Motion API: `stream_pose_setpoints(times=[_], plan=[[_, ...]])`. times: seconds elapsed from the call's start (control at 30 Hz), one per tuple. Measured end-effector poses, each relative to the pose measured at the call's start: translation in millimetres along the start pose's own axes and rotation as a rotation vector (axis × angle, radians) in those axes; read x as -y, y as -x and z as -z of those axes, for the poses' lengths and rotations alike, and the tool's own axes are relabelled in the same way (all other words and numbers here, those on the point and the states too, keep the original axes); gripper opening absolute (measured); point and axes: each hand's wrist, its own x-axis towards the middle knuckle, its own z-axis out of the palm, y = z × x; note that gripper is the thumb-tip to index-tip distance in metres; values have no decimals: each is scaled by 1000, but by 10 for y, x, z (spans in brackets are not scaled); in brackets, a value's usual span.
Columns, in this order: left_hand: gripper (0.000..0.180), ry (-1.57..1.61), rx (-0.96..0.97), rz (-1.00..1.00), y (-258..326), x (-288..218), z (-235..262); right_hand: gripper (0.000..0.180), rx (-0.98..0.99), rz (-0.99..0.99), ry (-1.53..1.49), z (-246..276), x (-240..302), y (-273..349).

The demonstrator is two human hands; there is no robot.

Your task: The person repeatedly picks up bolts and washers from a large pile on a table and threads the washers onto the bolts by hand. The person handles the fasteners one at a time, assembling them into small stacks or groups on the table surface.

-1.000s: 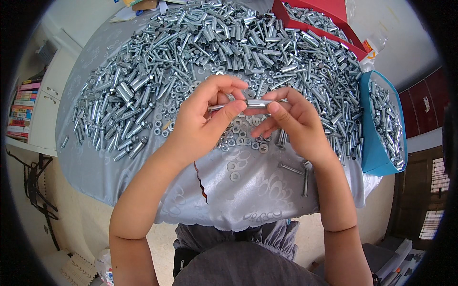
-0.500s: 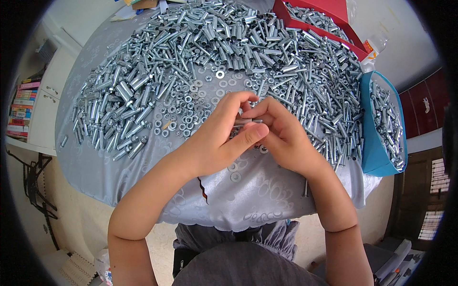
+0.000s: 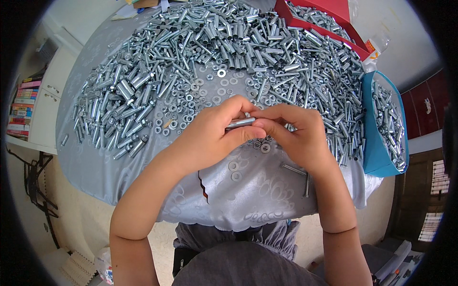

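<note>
Both hands, left (image 3: 210, 136) and right (image 3: 293, 133), pinch a smooth steel bolt (image 3: 240, 123) above flat round washers (image 3: 234, 166) on shiny grey cloth (image 3: 257, 195).

Two bare forearms, no sleeves showing up to elbows. No watch, rings or gloves. left hand (image 3: 210, 136) and right hand (image 3: 298, 136): short plain nails, no polish. Lap at lower edge: dark grey top, plain; lighter grey gathered fabric with folds above it. No markings or logos on clothing.
</note>
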Motion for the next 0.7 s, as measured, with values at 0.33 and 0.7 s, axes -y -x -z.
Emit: stream_pose_setpoints(times=[0.33, 0.7], plan=[[25, 79, 62, -12, 40, -20, 14, 12, -31, 25, 29, 13, 50, 20], [12, 147, -235, -33, -10, 9, 189, 11, 125, 351, 250, 111, -21, -7]])
